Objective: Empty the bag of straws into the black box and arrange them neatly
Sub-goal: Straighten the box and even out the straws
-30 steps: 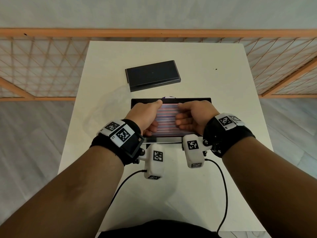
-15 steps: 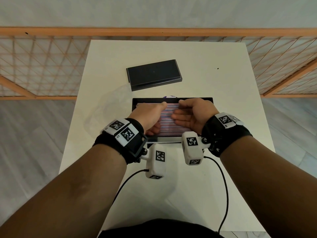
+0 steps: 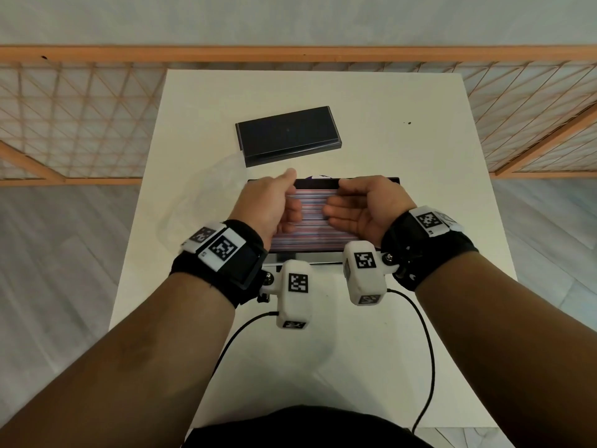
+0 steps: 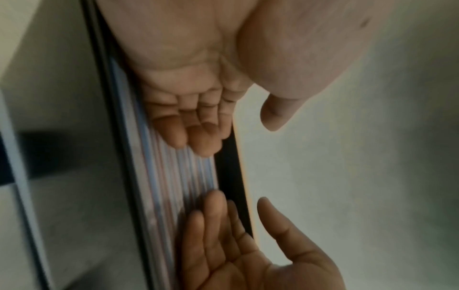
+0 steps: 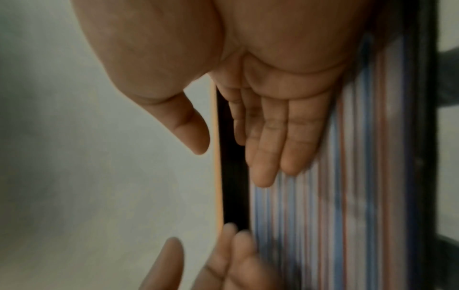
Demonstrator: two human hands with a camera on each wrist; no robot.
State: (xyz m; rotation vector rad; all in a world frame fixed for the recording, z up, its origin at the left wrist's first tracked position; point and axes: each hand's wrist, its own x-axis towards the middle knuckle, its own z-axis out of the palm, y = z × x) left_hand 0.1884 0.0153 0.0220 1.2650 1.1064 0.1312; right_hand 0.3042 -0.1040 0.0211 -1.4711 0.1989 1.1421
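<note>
The black box (image 3: 323, 182) lies in the middle of the white table, filled with several striped straws (image 3: 313, 218) laid side by side along its length. Both hands hover over the straws, palms facing each other. My left hand (image 3: 274, 205) has loosely bent fingers and a raised thumb, holding nothing. My right hand (image 3: 355, 205) has nearly straight fingers, also holding nothing. The left wrist view shows the left fingers (image 4: 188, 133) above the straws (image 4: 188, 176). The right wrist view shows the right fingers (image 5: 273, 147) over the straws (image 5: 323, 215). Whether the fingertips touch the straws I cannot tell.
The box's black lid (image 3: 287, 134) lies farther back on the table (image 3: 436, 195). A clear plastic bag (image 3: 193, 202), faint, lies left of the box. An orange wooden railing (image 3: 290, 54) runs behind the table. Cables trail from the wrist cameras at the near edge.
Both hands have lifted slightly off the straws and moved a little apart. The left thumb now points up past the box's far rim.
</note>
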